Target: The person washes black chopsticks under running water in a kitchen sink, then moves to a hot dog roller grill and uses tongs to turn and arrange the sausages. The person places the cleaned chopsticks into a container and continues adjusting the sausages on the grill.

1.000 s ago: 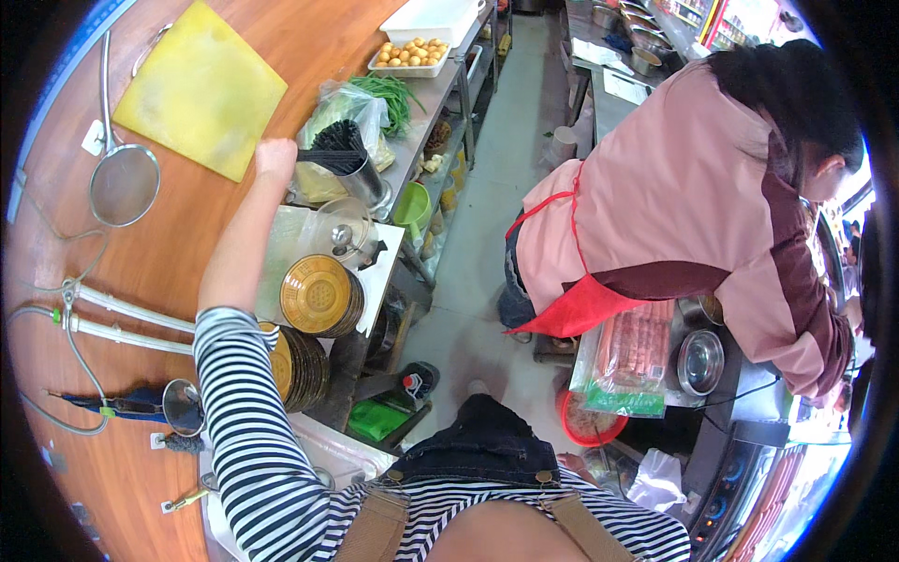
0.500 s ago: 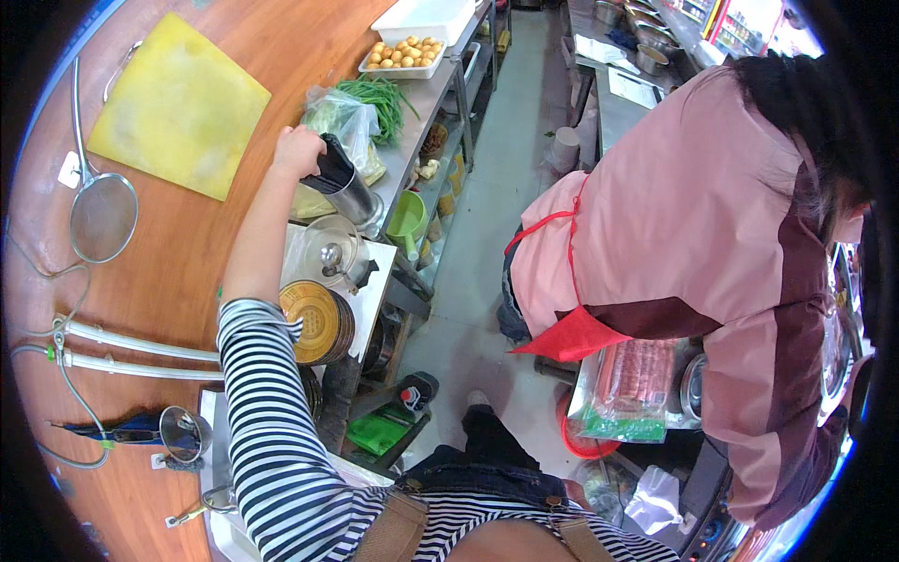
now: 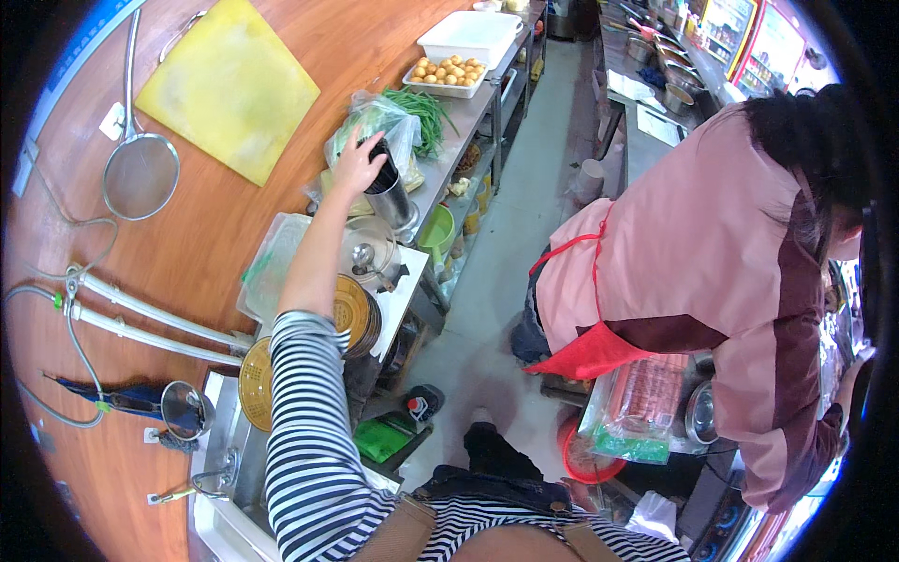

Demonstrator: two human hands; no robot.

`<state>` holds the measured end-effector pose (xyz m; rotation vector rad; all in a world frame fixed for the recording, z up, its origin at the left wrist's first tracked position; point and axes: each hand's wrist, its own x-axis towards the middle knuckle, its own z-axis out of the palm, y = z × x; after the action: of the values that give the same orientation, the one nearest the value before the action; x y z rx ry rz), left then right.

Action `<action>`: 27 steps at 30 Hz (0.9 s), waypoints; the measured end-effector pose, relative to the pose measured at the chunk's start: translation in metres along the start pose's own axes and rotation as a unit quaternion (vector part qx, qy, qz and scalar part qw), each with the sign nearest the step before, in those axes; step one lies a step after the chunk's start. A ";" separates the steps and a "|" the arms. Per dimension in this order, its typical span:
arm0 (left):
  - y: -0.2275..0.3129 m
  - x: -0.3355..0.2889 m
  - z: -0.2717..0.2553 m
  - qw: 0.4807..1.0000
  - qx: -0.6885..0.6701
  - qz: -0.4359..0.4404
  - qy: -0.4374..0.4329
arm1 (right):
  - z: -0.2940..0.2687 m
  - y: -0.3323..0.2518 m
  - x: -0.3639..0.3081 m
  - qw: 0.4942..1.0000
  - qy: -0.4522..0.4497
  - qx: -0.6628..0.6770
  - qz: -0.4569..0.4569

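My left arm, in a striped sleeve, reaches over the counter. My left hand (image 3: 356,169) is at the top of a tall metal cylinder (image 3: 390,204), its fingers apart beside a bundle of black chopsticks (image 3: 380,161) standing in it. Whether a fingertip touches them is hard to tell. Behind the hand lies a clear plastic bag (image 3: 401,129) with pale green contents, next to green stalks (image 3: 426,122). Nearer to me are a clear round container (image 3: 368,239) with a metal ladle (image 3: 363,255) and a stack of yellow plates (image 3: 352,311). My right hand is out of view.
A co-worker in a pink top (image 3: 674,244) with a red apron tie stands at the right, close to the aisle (image 3: 487,281). A white tray of small round yellow items (image 3: 449,73) sits farther along the counter. A strainer (image 3: 140,176) and yellow board (image 3: 229,89) hang on the wall.
My left hand has loosened from around the black chopsticks, and its fingers are now spread. The view has shifted, so the counter things sit farther right and more plates and the sink show.
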<state>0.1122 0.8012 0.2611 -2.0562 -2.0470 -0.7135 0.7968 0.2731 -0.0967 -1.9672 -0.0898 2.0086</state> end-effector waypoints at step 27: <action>0.027 -1.004 -0.370 0.632 0.026 -0.730 0.257 | 0.240 -0.067 0.060 0.927 -0.165 -0.334 -0.048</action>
<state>0.1034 -0.2639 0.1580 0.3864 -2.7691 -1.1011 0.5740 0.3967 -0.1249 -1.8705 -1.0535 2.4303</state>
